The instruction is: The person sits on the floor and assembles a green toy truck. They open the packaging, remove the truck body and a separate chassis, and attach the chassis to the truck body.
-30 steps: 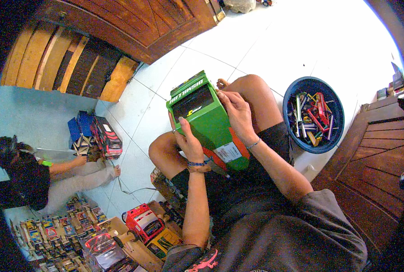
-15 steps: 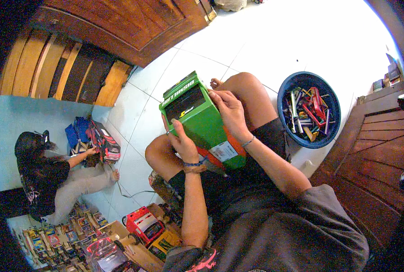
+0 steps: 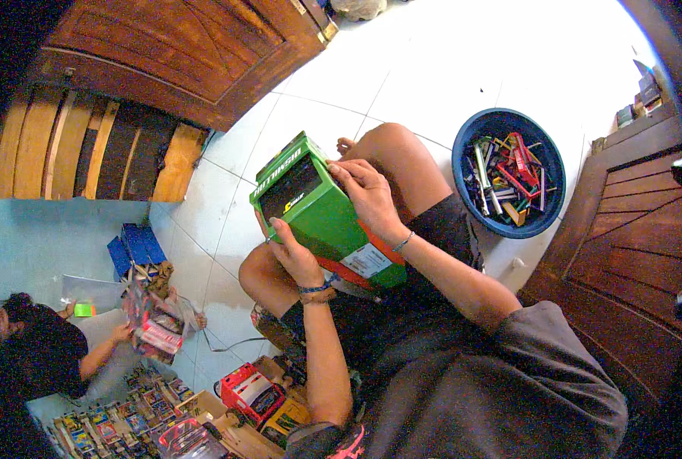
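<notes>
Because the green box (image 3: 322,229) rests slanted across my lap (image 3: 440,229), my grip seems to steady it more than carry it — left hand (image 3: 297,258) clamped on one side, right hand (image 3: 365,197) pinching the edge beside the dark window (image 3: 291,187). The blue tub (image 3: 501,122) of coloured strips (image 3: 518,172) stands past my right leg (image 3: 410,157), out of the way; a red toy truck (image 3: 249,394) crowds my left forearm (image 3: 327,356).

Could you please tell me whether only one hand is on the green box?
No, the left hand and the right hand are both on the green box.
</notes>
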Tool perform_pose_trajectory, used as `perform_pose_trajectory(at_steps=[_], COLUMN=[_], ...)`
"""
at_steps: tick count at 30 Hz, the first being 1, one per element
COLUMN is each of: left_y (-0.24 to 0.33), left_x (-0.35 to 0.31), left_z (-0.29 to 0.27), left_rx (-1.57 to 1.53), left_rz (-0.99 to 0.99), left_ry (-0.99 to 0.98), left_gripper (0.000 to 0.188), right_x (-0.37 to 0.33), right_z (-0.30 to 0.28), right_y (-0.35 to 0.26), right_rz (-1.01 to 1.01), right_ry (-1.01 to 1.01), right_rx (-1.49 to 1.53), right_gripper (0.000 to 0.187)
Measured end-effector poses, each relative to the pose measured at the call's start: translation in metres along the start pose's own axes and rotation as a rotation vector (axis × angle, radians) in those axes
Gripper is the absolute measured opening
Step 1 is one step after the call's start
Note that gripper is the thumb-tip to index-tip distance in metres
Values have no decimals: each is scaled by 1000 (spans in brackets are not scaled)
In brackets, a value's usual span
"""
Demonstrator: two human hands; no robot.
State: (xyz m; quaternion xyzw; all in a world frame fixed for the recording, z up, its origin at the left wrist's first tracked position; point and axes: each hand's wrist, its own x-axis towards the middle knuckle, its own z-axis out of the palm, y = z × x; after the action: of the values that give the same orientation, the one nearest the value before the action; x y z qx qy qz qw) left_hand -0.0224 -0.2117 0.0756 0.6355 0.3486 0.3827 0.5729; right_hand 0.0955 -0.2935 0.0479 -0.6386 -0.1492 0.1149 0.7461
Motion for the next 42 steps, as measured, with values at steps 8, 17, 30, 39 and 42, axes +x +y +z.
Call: perform_pose_trajectory(at_steps=[8,17,30,39,42], left_y=[2,-1,-7,-6,-9], left_x=[-1,0,1,2,5], left_z=[-2,-5,-5,-6,-7], left_rx=[-42,18,-5,-54,-23], left_rz=[-27,47,-13,-45,-23], left_ry=[-57,-76,-25,-66,-51], left_gripper=[72,74,77,81,81], right_x=[0,-1,6,7,7], right_z=[-2,-5,6,10,9], right_y=[1,-5,15,18,15], right_rz=[14,-11,-38,30,34], right_ry=[-39,-45,5,27,33], right_rx=[13,-10,-27,76,60], right_gripper=[26,29,25,27,27])
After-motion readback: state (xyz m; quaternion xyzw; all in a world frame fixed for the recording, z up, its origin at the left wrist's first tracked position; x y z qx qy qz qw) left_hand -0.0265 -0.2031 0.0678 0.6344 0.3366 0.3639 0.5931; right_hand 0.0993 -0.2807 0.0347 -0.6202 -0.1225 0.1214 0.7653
